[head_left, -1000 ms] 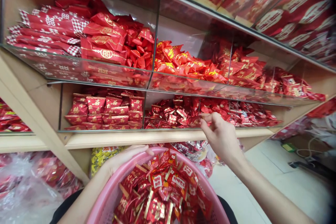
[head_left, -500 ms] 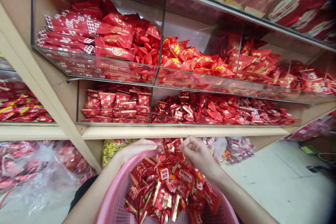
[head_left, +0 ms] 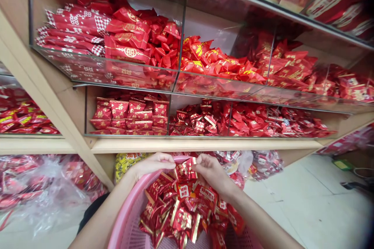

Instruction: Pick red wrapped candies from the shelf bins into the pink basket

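A pink basket at the bottom middle holds a heap of red wrapped candies with gold ends. My right hand, closed in a pinch, grips the right end of one red-and-gold wrapped candy over the far side of the basket. At the candy's other end are the closed fingertips of my left hand, which lies across the basket's far left rim. Part of that grip is hidden.
Wooden shelves with clear dividers hold red candy packets in several compartments. A pale shelf edge runs just beyond my hands. Below are clear plastic bags of candy and a yellow bag. Tiled floor shows at right.
My right hand has moved slightly left and down with the candy, bringing its left end to my left fingertips. The view has shifted a little.
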The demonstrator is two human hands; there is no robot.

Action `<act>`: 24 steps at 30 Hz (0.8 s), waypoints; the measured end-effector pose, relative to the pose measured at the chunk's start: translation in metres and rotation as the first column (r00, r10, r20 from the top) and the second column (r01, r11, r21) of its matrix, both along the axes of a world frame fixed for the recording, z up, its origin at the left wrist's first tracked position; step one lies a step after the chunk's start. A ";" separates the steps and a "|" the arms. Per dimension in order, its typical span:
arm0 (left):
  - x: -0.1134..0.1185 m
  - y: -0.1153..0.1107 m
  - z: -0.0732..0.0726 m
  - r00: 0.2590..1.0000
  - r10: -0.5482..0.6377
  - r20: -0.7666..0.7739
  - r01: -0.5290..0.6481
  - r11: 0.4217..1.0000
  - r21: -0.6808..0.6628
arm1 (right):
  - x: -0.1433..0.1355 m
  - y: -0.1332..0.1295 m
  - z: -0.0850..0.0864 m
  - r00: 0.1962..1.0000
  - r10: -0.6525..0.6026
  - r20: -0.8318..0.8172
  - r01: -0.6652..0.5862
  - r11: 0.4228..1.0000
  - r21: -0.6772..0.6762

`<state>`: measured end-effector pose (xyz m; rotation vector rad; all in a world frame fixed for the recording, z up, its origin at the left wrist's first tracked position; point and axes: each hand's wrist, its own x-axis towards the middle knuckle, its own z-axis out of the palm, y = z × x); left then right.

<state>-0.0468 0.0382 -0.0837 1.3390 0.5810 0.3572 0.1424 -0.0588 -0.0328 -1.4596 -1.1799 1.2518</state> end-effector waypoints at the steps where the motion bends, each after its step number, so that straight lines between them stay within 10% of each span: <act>1: 0.000 0.000 0.000 1.000 0.000 -0.005 0.000 1.000 0.003 | 0.000 0.000 0.000 1.000 0.003 0.004 -0.003 1.000 0.003; 16: -0.001 0.001 0.002 1.000 -0.017 0.014 0.017 1.000 -0.006 | -0.002 0.003 0.000 0.989 -0.049 0.138 0.026 0.986 0.163; 24: -0.001 0.001 -0.009 0.997 0.026 0.070 -0.018 0.994 -0.106 | -0.016 0.001 0.002 0.991 0.039 -0.130 -0.035 0.999 0.036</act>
